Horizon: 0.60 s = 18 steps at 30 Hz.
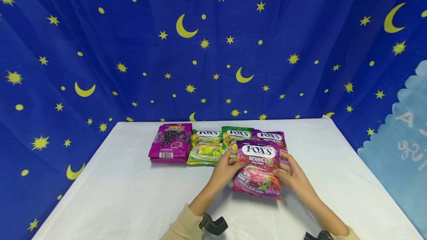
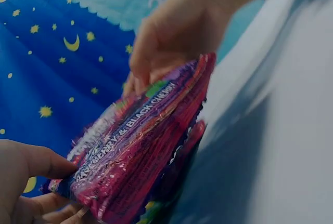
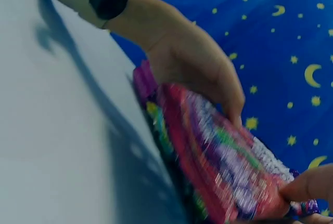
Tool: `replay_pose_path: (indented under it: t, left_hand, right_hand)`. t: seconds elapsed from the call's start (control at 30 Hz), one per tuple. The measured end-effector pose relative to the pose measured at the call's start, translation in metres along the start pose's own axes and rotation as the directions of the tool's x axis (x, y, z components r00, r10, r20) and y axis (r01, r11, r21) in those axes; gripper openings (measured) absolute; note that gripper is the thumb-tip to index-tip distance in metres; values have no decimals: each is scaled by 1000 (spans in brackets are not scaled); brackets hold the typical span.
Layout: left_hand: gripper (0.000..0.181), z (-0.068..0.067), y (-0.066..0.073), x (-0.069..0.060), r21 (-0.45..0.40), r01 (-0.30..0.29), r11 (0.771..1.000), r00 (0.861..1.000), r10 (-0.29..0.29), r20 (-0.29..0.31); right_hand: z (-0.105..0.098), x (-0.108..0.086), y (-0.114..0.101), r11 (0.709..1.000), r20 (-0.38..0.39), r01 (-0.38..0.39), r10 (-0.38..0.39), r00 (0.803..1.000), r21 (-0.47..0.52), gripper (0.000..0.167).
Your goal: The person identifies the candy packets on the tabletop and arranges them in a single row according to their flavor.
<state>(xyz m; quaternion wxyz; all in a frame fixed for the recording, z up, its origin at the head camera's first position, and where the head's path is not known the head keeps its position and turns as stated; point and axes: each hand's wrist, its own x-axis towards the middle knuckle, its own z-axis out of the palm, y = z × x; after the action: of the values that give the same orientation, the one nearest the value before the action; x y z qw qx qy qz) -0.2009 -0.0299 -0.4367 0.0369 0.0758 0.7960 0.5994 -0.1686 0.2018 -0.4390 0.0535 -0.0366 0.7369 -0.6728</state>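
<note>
A purple-red bag of Fox's Berries candy (image 1: 257, 169) is held up off the table, tilted toward me, in front of the row of bags. My left hand (image 1: 225, 170) grips its left edge, thumb on the front. On the opposite edge my right hand (image 1: 293, 177) holds it the same way. Both wrist views show the bag (image 2: 135, 141) between the two hands, its lower edge above the tabletop. Behind it a second Berries bag (image 1: 279, 136) is partly hidden. Left of that lie two green-yellow Fox's Spring Tea bags, one (image 1: 207, 147) fully visible, the other (image 1: 230, 142) partly covered.
A magenta bag with a grape picture (image 1: 171, 142) lies at the left end of the row, seemingly on another. The white table (image 1: 116, 195) backs onto a blue curtain (image 1: 213, 55) with moons and stars. A light-blue panel (image 1: 400, 143) hangs at the right.
</note>
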Motion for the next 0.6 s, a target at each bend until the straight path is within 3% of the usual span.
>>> replay_pose_path:
  t: [0.3, 0.6]
  left_hand:
    - [38, -17, 2, 4, -19, -80, 997, 995, 79, -68]
    - [33, -14, -3, 4, 14, -136, 991, 989, 137, -49]
  right_hand:
    - [16, 11, -20, 999, -14, 10, -11, 1000, -35, 68]
    - [19, 8, -20, 999, -51, -9, 6, 999, -51, 68]
